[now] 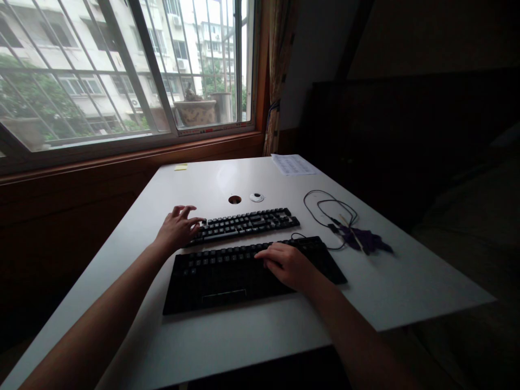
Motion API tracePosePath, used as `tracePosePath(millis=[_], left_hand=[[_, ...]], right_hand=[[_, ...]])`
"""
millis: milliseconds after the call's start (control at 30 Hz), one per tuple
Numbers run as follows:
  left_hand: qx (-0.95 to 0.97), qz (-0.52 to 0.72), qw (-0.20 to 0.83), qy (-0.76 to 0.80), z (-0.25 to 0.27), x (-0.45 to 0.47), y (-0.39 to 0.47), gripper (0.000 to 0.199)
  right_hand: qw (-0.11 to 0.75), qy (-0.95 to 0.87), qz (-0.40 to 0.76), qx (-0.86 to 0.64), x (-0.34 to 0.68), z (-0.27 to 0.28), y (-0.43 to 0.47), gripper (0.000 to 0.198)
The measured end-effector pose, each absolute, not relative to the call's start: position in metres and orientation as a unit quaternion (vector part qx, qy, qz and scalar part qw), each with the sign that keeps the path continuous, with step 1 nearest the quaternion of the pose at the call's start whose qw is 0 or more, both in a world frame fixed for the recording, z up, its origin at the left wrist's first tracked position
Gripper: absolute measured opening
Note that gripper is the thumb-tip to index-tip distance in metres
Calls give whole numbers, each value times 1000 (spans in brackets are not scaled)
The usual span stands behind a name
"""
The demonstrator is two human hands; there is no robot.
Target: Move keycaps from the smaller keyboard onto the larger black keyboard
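Two black keyboards lie one behind the other on the white table. My left hand (177, 227) is at the left end of the far keyboard (247, 223), its fingers apart. One fingertip meets a small dark key at that keyboard's corner, and the other fingers are raised. Over the near keyboard (227, 276), my right hand (289, 265) is bent with fingers drawn together, fingertips down at its rows of keys. Anything between those fingertips is too small to make out. The lower part of the near keyboard looks dark, with a thin rectangular outline.
On the white table (138, 330), a black cable (320, 219) loops at right beside a purple cloth (368, 240) with a thin stick across it. Behind the keyboards are a round hole (234, 200) and a white ring cover (257, 197). Printed paper (293, 164) and yellow notes (181, 167) lie farther back.
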State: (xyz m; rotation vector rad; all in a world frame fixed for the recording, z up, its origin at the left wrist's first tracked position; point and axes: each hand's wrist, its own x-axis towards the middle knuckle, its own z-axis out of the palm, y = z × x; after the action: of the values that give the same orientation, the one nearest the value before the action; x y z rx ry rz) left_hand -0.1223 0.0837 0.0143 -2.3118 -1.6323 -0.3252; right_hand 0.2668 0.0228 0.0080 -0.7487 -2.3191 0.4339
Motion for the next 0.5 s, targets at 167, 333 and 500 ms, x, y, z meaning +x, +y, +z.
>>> tracePosePath(millis=[167,333,500], left_hand=[[-795,-138,124,-577,15,-125,95,31],[-805,-128,90,-573,13,-126,113,26],[-814,-129,68,-563,10,-125,126,22]], right_hand=[[327,-885,167,-286,266,8,23,29],[327,-885,168,-287,266,8,23,28],[325,-886,169,-285,265,10,22,28]])
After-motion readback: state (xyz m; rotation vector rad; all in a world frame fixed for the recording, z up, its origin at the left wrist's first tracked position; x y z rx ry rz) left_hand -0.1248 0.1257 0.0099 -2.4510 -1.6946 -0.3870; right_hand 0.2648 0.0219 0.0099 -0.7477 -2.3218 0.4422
